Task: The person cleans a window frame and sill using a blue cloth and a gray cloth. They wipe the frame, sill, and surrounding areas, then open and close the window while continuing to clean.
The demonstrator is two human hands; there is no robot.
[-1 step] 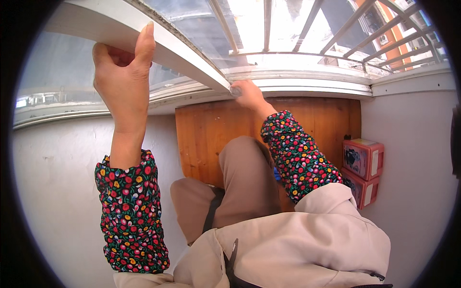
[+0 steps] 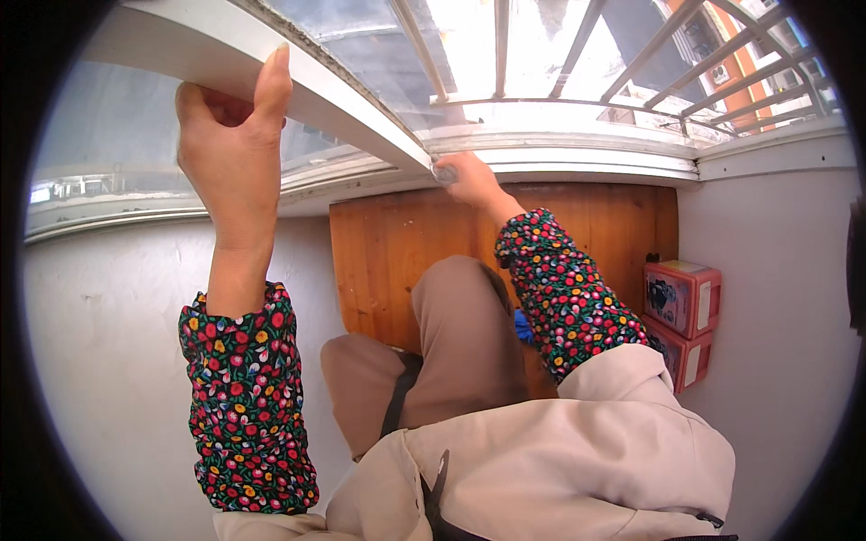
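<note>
My left hand (image 2: 233, 167) is closed round the white window frame (image 2: 356, 113), its thumb up along the near face and its fingers curled out of sight behind the edge. At the frame's lower end, just above the sill, my right hand (image 2: 473, 182) is closed on a small grey, rounded thing (image 2: 446, 171). This thing looks partly see-through, and its kind cannot be made out. It lies close to the foot of the frame and the white window track (image 2: 577, 160); whether it touches them I cannot tell. Dirt lines the frame's far edge.
Below the sill is a brown wooden surface (image 2: 595, 230), with my bent leg (image 2: 469, 334) over it. Two stacked pink boxes (image 2: 683, 298) stand against the right wall. Something blue (image 2: 522, 326) shows beside my right sleeve. Metal bars (image 2: 502, 54) stand outside the glass.
My right hand has shifted very slightly to the right and toward me, with the grey thing in it. The left hand keeps its hold on the frame.
</note>
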